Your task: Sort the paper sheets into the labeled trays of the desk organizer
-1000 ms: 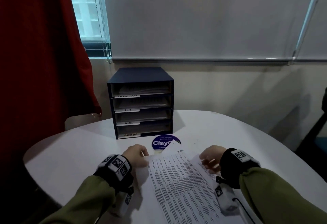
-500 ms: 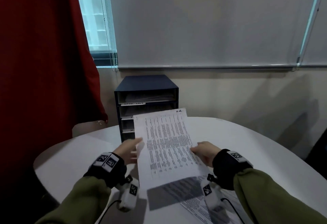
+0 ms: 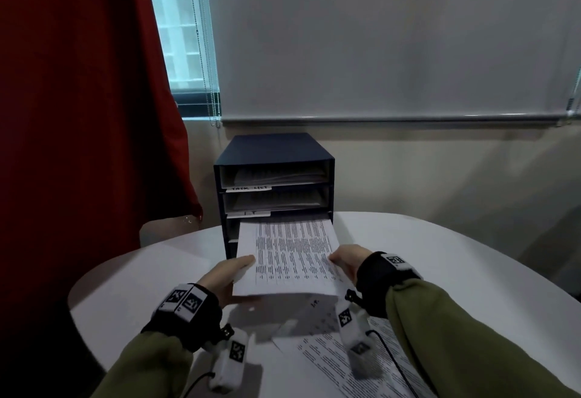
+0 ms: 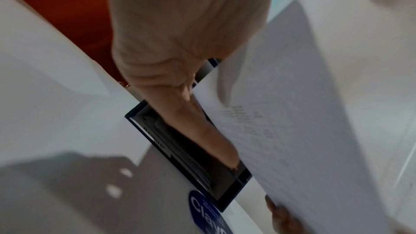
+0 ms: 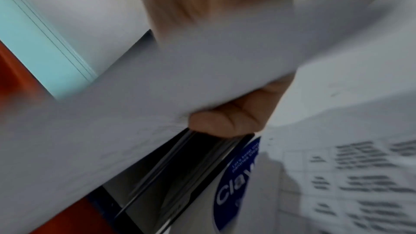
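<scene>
Both hands hold one printed paper sheet (image 3: pixel 292 256) level above the table. My left hand (image 3: pixel 234 275) pinches its left edge, thumb on top. My right hand (image 3: pixel 344 261) pinches its right edge, with a curled finger (image 5: pixel 229 122) under the sheet (image 5: pixel 157 113). The sheet's far edge reaches the third slot from the top of the dark blue desk organizer (image 3: pixel 276 149), covering the lower trays. The two upper trays hold papers; the top label reads "TASK LIST". In the left wrist view a finger (image 4: pixel 202 131) lies along the sheet (image 4: pixel 315 113) in front of the organizer (image 4: pixel 157 136).
More printed sheets (image 3: pixel 339 363) lie on the round white table (image 3: pixel 440 256) beneath my right forearm. A round blue sticker (image 5: pixel 238 184) sits on the table in front of the organizer. A red curtain (image 3: pixel 78 114) hangs at the left, the wall and blind behind.
The sheet went from lying on the stack to lifted upright, then levelled and moved forward to the organizer's third slot. Both hands moved forward with it.
</scene>
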Demonstrator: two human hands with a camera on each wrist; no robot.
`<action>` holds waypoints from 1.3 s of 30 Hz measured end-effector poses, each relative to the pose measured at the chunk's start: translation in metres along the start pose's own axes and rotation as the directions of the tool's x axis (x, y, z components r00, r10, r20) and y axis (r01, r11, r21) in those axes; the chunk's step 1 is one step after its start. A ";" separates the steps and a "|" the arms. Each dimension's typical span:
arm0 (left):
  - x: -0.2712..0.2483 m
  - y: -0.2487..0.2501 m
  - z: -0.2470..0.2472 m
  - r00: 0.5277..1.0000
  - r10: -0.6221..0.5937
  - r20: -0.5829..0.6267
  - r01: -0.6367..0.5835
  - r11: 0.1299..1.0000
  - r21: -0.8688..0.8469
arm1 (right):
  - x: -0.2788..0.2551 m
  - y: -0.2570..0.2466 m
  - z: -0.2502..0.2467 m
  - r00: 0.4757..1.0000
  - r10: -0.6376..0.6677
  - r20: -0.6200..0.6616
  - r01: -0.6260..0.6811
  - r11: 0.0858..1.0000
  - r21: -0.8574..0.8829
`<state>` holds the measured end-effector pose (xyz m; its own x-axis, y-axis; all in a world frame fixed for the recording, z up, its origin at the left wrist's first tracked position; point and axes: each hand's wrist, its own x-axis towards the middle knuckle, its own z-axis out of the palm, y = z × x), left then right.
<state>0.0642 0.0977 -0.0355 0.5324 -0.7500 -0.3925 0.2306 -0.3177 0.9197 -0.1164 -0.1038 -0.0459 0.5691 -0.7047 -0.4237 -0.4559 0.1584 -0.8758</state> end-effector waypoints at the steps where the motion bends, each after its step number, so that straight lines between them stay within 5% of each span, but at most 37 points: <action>1: -0.005 0.000 0.001 0.999 -0.045 0.030 0.047 0.998 -0.039 | 0.007 -0.006 -0.002 1.000 -0.019 -0.012 0.020 1.000 0.011; 4: 0.002 -0.001 -0.002 0.995 -0.098 0.022 0.098 0.995 0.004 | 0.007 -0.023 0.000 1.000 -0.001 -0.010 0.001 1.000 -0.002; 8: 0.030 0.010 -0.002 0.989 -0.034 -0.144 0.030 0.999 -0.032 | -0.002 -0.022 0.001 0.993 0.109 0.048 -0.107 0.993 -0.056; 11: 0.050 0.020 0.005 0.983 0.000 -0.184 -0.030 0.987 -0.157 | 0.005 -0.019 0.005 0.986 0.125 0.107 -0.137 0.984 0.111; 15: 0.074 0.036 0.009 0.984 0.040 -0.176 -0.111 0.902 -0.418 | 0.028 -0.032 0.014 1.000 0.017 0.020 -0.024 0.904 0.427; 21: 0.088 0.047 0.015 0.975 0.105 -0.198 -0.199 0.812 -0.549 | 0.031 -0.046 0.021 0.999 -0.032 0.029 0.010 0.816 0.577; 26: 0.073 0.039 0.026 0.944 0.172 -0.283 -0.233 0.952 -0.199 | 0.011 -0.023 0.002 0.997 -0.067 0.033 0.056 0.960 0.274; 29: 0.044 0.025 0.048 0.976 0.178 -0.126 -0.154 0.971 0.184 | -0.011 0.000 -0.029 0.999 0.010 -0.044 -0.008 0.998 0.059; 33: 0.010 0.000 0.081 0.993 -0.059 0.103 -0.008 0.829 0.560 | -0.045 0.027 -0.067 0.974 0.128 -0.186 -0.174 0.951 -0.256; 36: -0.007 -0.010 0.101 0.992 -0.073 0.100 -0.028 0.653 0.757 | -0.063 0.051 -0.084 0.966 0.102 -0.237 -0.217 0.817 -0.535; 39: -0.014 -0.018 0.107 0.991 -0.056 0.119 -0.064 0.587 0.807 | -0.074 0.065 -0.091 0.969 0.110 -0.223 -0.225 0.764 -0.604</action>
<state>-0.0350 0.0519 -0.0461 0.4177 -0.7951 -0.4397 -0.5566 -0.6064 0.5679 -0.2505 -0.1045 -0.0500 0.3489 -0.8194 -0.4549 -0.8901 -0.1379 -0.4343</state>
